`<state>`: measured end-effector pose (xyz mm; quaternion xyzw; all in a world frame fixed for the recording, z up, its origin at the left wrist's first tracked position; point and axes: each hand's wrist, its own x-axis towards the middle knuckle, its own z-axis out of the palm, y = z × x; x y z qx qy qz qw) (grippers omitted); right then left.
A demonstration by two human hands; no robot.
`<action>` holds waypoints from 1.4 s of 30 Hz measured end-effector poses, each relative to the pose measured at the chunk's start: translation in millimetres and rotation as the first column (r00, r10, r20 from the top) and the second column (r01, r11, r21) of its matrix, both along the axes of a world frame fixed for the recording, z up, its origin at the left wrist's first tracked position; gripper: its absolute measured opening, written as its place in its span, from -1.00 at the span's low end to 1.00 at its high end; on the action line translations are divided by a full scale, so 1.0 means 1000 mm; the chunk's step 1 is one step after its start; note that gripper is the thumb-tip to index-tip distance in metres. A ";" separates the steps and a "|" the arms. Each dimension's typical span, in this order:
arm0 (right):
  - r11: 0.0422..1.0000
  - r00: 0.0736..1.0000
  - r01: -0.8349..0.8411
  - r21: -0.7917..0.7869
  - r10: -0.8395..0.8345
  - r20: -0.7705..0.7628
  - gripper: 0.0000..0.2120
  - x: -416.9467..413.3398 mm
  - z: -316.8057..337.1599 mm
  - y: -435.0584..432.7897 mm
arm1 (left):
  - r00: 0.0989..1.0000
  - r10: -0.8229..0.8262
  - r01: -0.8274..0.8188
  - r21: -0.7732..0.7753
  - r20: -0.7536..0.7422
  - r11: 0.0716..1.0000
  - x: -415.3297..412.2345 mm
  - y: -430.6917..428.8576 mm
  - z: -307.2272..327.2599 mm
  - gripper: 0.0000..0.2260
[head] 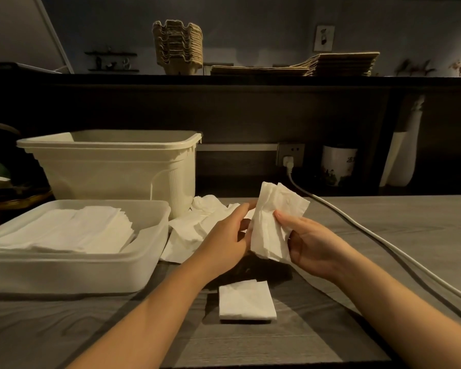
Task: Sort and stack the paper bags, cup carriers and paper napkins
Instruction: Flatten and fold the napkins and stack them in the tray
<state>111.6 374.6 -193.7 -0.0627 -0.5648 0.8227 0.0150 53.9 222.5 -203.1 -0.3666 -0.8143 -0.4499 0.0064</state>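
Both hands hold one crumpled white napkin [273, 222] upright above the grey table [383, 235]. My right hand [308, 242] pinches its right edge, thumb on the front. My left hand [228, 237] grips its left edge. A folded napkin [246, 300] lies flat on the table below my hands. Loose unfolded napkins [194, 225] lie in a heap behind my left hand. A shallow white tray [72, 272] at the left holds stacked folded napkins [64, 230]. On the high shelf stand stacked pulp cup carriers [177, 47] and flat brown paper bags [330, 65].
A deep cream tub [117, 166] stands behind the tray. A white power cable [383, 246] runs from the wall socket [290, 155] diagonally across the table's right side. A white printed cup [338, 166] and a pale vase [399, 155] stand at the back right.
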 end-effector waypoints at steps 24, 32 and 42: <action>0.814 0.968 0.247 0.525 -0.230 -0.099 -0.59 -0.006 -0.006 0.005 | 0.939 -0.267 0.314 -0.225 0.216 0.922 0.003 -0.027 0.025 -0.92; 0.829 0.996 0.088 0.552 -0.061 -0.068 -0.67 0.000 -0.003 -0.003 | 0.986 -0.134 0.134 0.006 0.103 0.991 0.007 -0.019 0.020 -0.72; 0.864 0.987 0.078 0.498 0.003 -0.158 -0.81 0.003 -0.001 -0.004 | 0.992 -0.111 0.121 0.205 -0.060 0.971 0.005 -0.015 0.022 -0.79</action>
